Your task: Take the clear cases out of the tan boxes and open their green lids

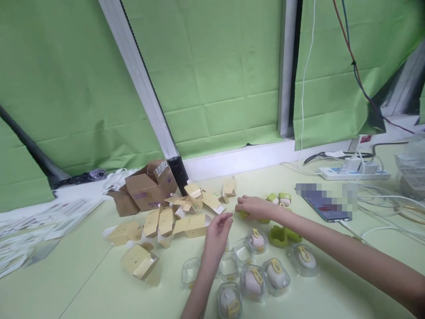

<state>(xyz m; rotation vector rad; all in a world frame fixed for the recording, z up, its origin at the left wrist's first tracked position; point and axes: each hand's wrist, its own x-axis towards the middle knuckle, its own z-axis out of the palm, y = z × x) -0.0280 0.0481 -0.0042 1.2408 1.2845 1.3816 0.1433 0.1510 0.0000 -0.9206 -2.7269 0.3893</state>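
My left hand [218, 235] is above the table beside the clear plastic cases, its fingers curled and the thumb close to the index finger. Anything in that pinch is too small to make out. Farther right, my right hand [250, 208] bends its fingers down over a small yellow-green piece [244, 214], mostly covered by the hand. Whether they grip it is hidden. Below the hands stand several clear cases; one case [253, 282] holds a pale pink egg-shaped item with a yellow loop. An empty clear case [229, 266] is near my left wrist. Green cup-like pieces [279, 235] lie under my right forearm.
Yellow cardboard boxes [194, 225], several opened, are strewn at the left. Behind them is a brown carton [146, 188]. A phone [323, 201] on a cable, a white power strip [335, 173] and loose cables lie at the right. Green blinds [226, 71] hang behind.
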